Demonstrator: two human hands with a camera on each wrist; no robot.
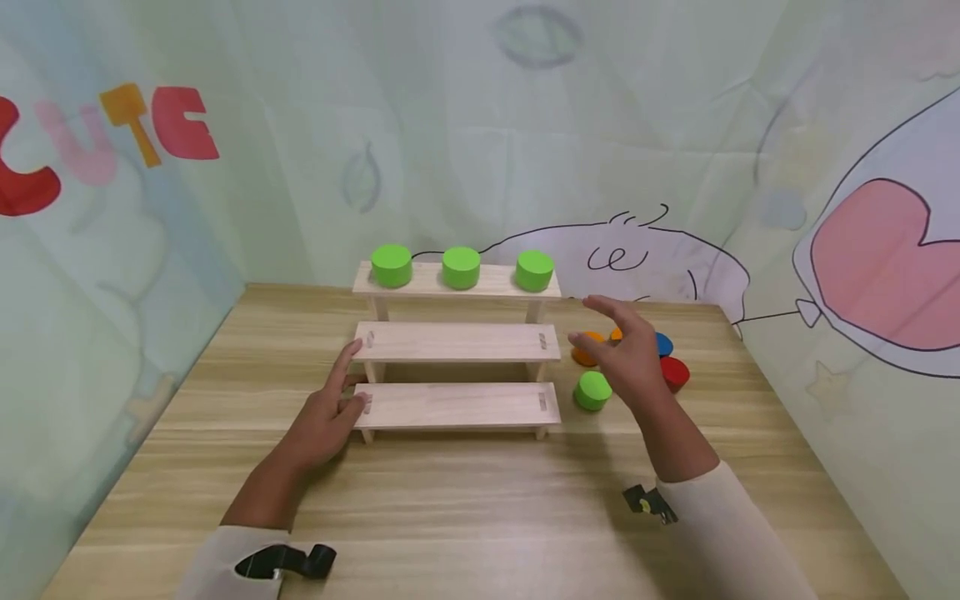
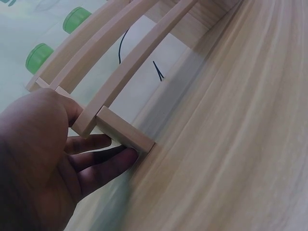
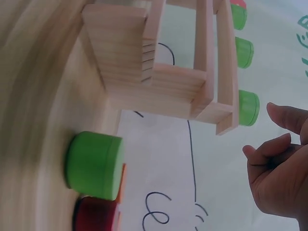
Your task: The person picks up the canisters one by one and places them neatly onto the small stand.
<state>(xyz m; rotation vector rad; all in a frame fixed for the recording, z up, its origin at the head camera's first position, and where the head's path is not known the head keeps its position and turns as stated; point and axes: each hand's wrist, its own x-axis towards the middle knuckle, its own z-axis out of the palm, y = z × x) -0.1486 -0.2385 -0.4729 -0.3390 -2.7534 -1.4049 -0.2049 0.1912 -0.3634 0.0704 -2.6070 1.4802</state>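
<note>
A three-step wooden rack stands on the table, with three green round blocks spaced along its top step. My left hand holds the rack's left end, the thumb on the lowest step and the index finger at the middle one. In the left wrist view its other fingers lie against the side support. My right hand hovers in the air to the right of the rack, thumb and index finger apart, holding nothing. Below it on the table sits another green round block.
Partly behind the right hand lie an orange block, a blue block and a red block. A printed cloth hangs behind and beside the wooden table.
</note>
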